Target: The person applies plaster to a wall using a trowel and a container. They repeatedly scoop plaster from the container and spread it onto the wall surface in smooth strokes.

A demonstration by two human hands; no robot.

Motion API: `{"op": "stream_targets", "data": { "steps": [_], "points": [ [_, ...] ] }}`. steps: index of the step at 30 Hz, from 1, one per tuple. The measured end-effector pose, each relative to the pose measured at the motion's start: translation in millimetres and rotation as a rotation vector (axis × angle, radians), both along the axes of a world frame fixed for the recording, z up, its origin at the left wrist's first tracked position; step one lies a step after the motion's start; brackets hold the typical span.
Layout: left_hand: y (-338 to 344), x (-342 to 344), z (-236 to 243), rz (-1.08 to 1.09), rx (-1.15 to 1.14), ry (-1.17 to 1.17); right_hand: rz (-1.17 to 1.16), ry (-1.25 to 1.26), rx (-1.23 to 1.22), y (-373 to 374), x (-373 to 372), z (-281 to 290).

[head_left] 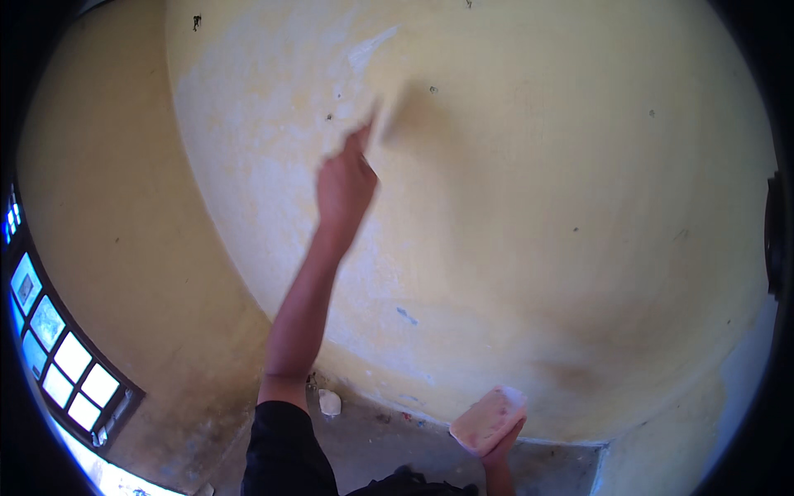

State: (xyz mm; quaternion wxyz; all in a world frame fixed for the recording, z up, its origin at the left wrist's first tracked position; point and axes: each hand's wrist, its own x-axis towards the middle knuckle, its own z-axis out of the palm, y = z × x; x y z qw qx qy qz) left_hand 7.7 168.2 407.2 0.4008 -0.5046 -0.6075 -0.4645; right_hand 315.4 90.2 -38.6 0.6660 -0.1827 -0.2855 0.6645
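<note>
One bare hand, the left hand, is raised toward 11 o'clock, its forearm rising from a black sleeve near 7 o'clock. Its grip is closed on a thin flat tool, seen nearly edge-on and blurred, which points to 12 o'clock. Whether the tool touches the yellowish wall cannot be told; a soft shadow falls just beside it, on its 3 o'clock side.

Down at 5 o'clock, the right hand has its grip on the lower right edge of a shallow tray, pinkish-white and tilted, with uneven pale material on its face. The tray is well apart from the tool.

The wall carries whitish patches toward 10 o'clock and a small bluish mark near 6 o'clock. A white lump sits on the grey floor at 7 o'clock, and a dark-framed window glows at 8 o'clock.
</note>
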Motion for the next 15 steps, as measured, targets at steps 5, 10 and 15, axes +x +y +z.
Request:
{"op": "stream_targets", "data": {
  "steps": [5,10,15],
  "points": [
    [3,-31,125,0.213,-0.007,-0.301,0.001,0.107,-0.107,5,27,-16],
    [63,-104,167,0.249,-0.081,-0.215,0.093,0.100,-0.048,25,55,-110],
    [85,34,138,0.037,0.064,-0.011,0.086,0.068,-0.008,-6,72,-58]
  ]
}}
